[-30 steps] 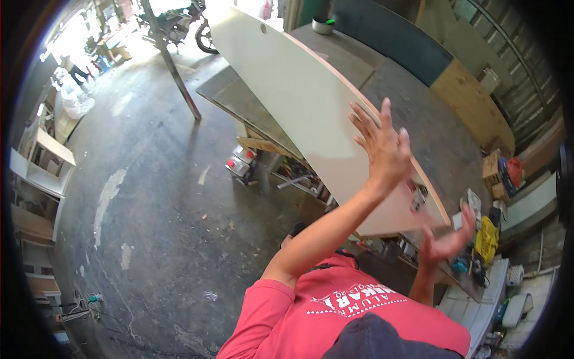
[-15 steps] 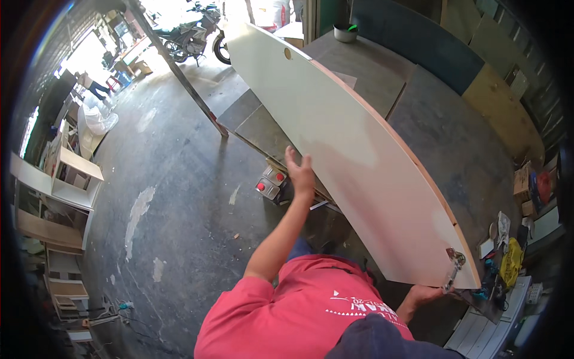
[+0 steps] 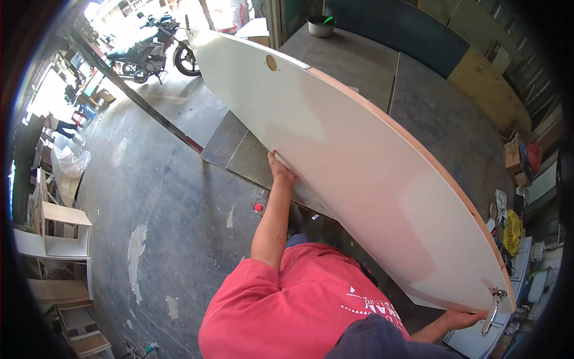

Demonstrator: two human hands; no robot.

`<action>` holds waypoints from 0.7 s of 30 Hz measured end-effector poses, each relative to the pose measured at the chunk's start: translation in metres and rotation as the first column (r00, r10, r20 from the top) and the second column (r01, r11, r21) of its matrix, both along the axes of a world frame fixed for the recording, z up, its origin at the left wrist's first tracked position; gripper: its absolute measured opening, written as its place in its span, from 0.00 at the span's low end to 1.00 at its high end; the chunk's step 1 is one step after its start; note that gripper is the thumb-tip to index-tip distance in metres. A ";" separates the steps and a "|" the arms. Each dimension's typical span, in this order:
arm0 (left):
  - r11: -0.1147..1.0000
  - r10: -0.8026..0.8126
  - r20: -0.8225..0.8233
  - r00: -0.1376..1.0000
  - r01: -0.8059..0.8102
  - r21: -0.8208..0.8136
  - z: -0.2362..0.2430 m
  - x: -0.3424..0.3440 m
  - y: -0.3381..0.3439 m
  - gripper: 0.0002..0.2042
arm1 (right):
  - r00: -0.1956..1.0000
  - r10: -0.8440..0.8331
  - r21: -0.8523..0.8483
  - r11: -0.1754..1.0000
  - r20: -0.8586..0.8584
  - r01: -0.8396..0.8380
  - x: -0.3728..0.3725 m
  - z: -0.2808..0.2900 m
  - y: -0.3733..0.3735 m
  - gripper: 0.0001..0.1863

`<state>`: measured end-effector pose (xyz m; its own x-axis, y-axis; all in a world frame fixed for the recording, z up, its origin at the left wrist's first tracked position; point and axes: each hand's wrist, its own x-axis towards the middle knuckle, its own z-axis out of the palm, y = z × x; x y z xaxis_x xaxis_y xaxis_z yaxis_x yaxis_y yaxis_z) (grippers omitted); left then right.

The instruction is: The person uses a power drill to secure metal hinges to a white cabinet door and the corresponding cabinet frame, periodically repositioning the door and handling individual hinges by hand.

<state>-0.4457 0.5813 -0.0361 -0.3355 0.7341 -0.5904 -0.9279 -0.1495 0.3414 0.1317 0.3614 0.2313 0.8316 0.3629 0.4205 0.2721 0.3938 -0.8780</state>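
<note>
A long white panel point(image 3: 353, 173) with wood-coloured edges stands tilted on its long edge over a grey-topped worktable point(image 3: 335, 42). A round hole shows near its far end, and a metal hinge point(image 3: 497, 294) hangs at its near end. My left hand point(image 3: 281, 167) grips the lower long edge around the middle, its fingertips partly hidden by the panel. My right hand point(image 3: 460, 318) is closed under the near bottom edge, beside the hinge, supporting it; its fingers are partly hidden.
A steel pot point(image 3: 321, 30) sits at the table's back. A motorcycle point(image 3: 149, 57), a metal post point(image 3: 131, 96) and a person point(image 3: 60, 125) are at upper left. Cabinet carcasses point(image 3: 66, 233) line the left; metal cans point(image 3: 259, 205) stand below the table; boxes point(image 3: 513, 155) and tools line the right.
The panel has come nearer and lower toward the right. My left hand, open earlier, has closed on the lower edge. My right hand has moved down under the near end.
</note>
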 end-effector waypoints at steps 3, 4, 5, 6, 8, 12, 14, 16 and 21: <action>0.987 0.058 -0.069 0.996 -0.068 -0.148 0.015 0.008 -0.001 0.33 | 0.992 -0.126 -0.007 0.992 0.001 0.126 0.002 0.006 0.001 0.34; 0.984 0.053 -0.059 0.997 -0.062 -0.166 0.020 0.011 -0.006 0.33 | 0.989 -0.126 0.066 0.989 -0.084 0.132 0.005 0.008 0.001 0.36; 0.992 0.070 -0.042 0.997 -0.074 -0.101 0.023 0.015 -0.017 0.32 | 0.987 -0.139 0.058 0.988 -0.076 0.144 0.011 0.010 0.002 0.36; 0.995 0.089 -0.024 0.996 -0.090 -0.045 0.024 0.020 -0.034 0.31 | 0.990 -0.128 0.010 0.992 -0.061 0.129 0.022 0.015 0.006 0.36; 0.990 0.130 -0.118 0.984 -0.136 -0.039 0.029 0.028 -0.061 0.32 | 0.997 -0.022 -0.009 1.000 -0.080 0.021 0.049 0.018 0.023 0.35; 0.968 0.192 -0.084 0.978 -0.203 -0.148 0.039 0.053 -0.125 0.30 | 0.978 0.139 -0.106 0.982 -0.154 -0.156 0.113 -0.017 0.075 0.34; 0.952 0.195 -0.129 0.972 -0.219 -0.216 0.050 0.064 -0.153 0.30 | 0.949 0.169 -0.235 0.943 -0.267 -0.234 0.141 -0.049 0.100 0.37; 0.935 0.195 -0.188 0.963 -0.241 -0.260 0.056 0.073 -0.174 0.30 | 0.965 0.196 -0.411 0.876 -0.175 -0.252 0.162 -0.089 0.124 0.36; 0.867 0.236 -0.170 0.957 -0.286 -0.408 0.049 0.084 -0.210 0.32 | 0.965 0.263 -0.658 0.728 0.009 -0.193 0.166 -0.181 0.167 0.32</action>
<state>-0.3620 0.3715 0.0127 -0.5614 0.2981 -0.7720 -0.8275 -0.1985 0.5251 0.2980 0.5288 0.0503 0.6567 0.7494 0.0847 0.3443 -0.1980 -0.9177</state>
